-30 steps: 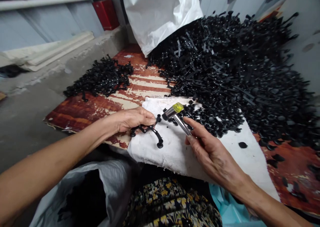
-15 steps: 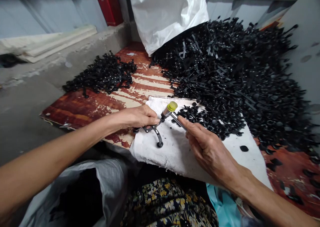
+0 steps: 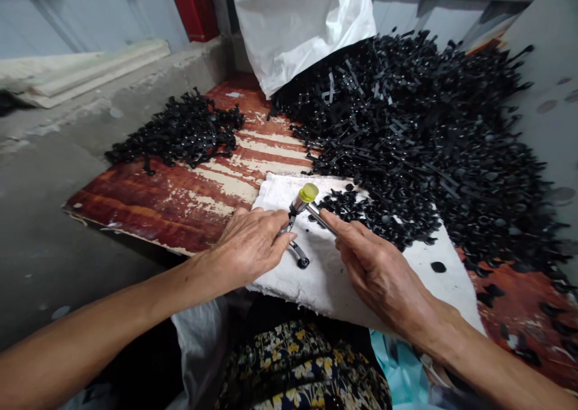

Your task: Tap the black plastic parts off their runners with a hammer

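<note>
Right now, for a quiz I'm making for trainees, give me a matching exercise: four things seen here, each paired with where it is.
Things
1. Yellow-tipped hammer
2. White cloth
3. Smaller heap of black plastic parts
4. Red box

Places
A. High on the grey wall
B. On the peeling red board, left of the cloth
C. Gripped in the right hand
D. Lying under the left hand

Pairs: 1-C, 2-D, 3-B, 4-A
</note>
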